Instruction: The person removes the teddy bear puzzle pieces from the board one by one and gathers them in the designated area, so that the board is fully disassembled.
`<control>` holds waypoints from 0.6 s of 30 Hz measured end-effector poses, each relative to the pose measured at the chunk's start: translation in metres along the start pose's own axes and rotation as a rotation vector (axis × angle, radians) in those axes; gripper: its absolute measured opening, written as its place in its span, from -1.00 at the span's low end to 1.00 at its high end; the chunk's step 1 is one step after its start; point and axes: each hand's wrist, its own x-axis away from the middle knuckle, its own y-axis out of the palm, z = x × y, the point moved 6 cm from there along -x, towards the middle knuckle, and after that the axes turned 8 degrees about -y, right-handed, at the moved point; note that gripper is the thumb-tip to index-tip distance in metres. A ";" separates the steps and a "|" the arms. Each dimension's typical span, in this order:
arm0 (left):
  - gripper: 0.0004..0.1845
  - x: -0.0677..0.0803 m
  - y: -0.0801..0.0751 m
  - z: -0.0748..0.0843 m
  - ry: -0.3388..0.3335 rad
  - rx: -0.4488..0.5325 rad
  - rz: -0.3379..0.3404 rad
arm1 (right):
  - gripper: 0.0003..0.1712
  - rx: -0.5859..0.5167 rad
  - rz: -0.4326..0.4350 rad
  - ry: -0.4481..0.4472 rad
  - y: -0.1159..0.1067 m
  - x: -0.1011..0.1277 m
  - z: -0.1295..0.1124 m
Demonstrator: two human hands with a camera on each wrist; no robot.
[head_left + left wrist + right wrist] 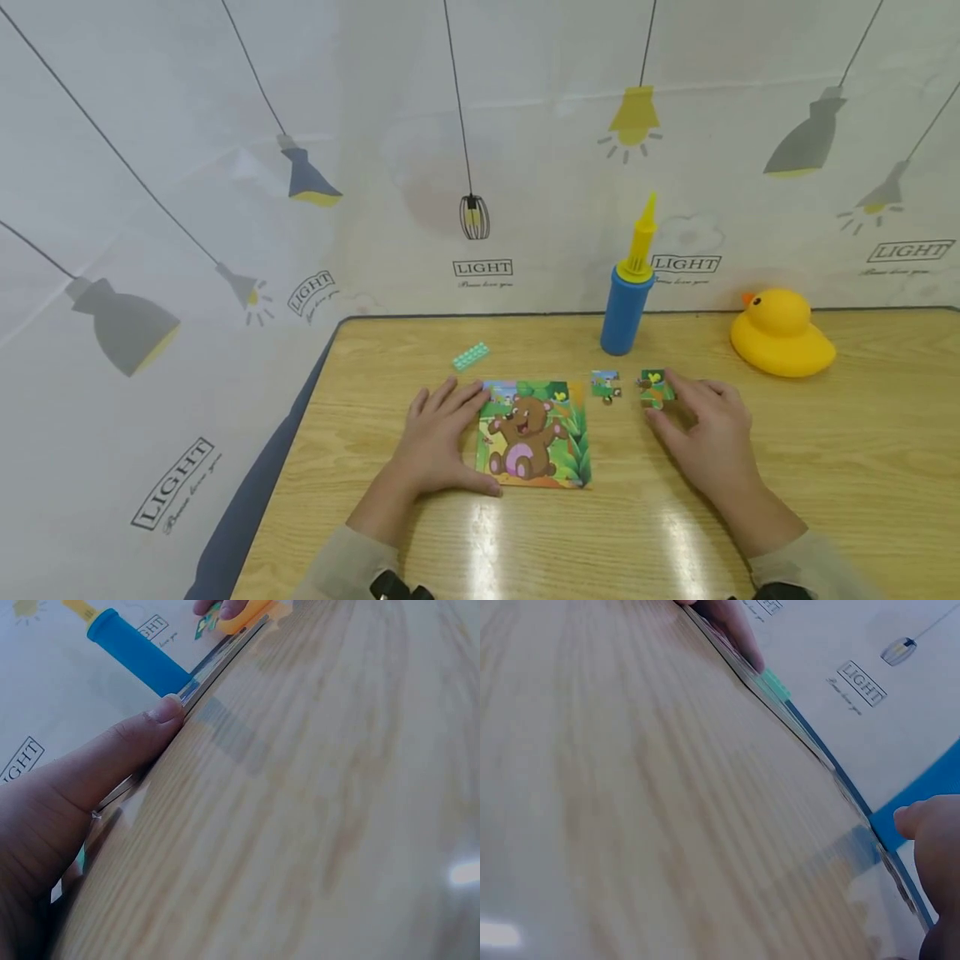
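A square jigsaw puzzle (528,437) with a brown bear on it lies flat on the table. Along its left side my left hand (442,442) rests with fingers spread, the fingertips at the upper left corner and the thumb by the lower left one. In the left wrist view that thumb (146,731) touches the puzzle's edge. My right hand (712,433) pinches a small green puzzle piece (654,389) between thumb and forefinger, right of the puzzle. Another loose puzzle piece (605,384) lies between the two, near the puzzle's upper right corner.
Behind the pieces stands a blue hand pump (626,312) with a yellow nozzle. A yellow rubber duck (782,333) sits at the back right. One mint-green toy brick (471,357) lies beyond the puzzle. The wooden table (570,542) ends at a lamp-patterned backdrop (555,183).
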 end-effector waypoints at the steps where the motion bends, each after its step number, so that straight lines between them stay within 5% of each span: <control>1: 0.56 0.000 -0.001 0.000 0.001 0.004 0.004 | -0.28 0.008 -0.001 0.013 -0.003 0.001 0.003; 7: 0.55 0.003 -0.003 0.001 0.003 0.008 0.006 | -0.28 0.021 -0.006 0.091 -0.011 0.005 0.016; 18: 0.54 0.002 -0.003 0.002 0.011 0.032 0.005 | -0.32 0.084 0.012 0.106 -0.031 0.008 0.049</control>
